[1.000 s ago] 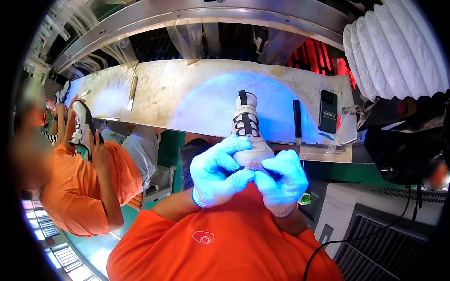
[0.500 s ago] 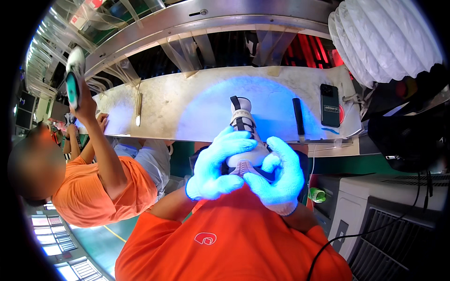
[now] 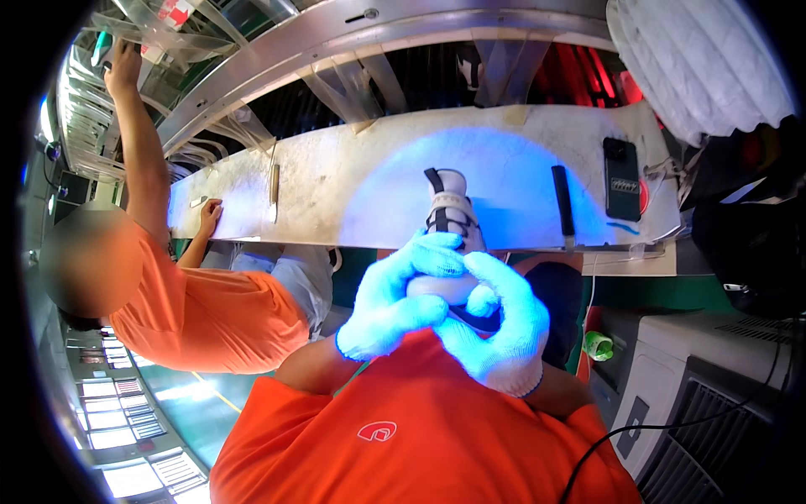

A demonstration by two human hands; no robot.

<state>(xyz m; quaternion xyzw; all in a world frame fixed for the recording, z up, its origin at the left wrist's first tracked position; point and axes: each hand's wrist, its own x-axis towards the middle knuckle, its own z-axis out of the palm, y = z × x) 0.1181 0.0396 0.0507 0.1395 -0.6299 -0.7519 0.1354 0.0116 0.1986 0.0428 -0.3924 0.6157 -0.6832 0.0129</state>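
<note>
So I've got the white sneaker held up in front of me, its toe end cupped between both gloves and its heel end over the pale surface under the blue light. Left hand fingers are curled tight round the toe, right hand fingers wrapped on the other side. A dark phone and black bar lie on the surface to the right. A co-worker in orange stands at my left, one arm raised.

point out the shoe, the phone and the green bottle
shoe (image 3: 449, 202), head view, on the laced upper
phone (image 3: 622, 178), head view, middle of its dark face
green bottle (image 3: 598, 345), head view, on its side
</note>
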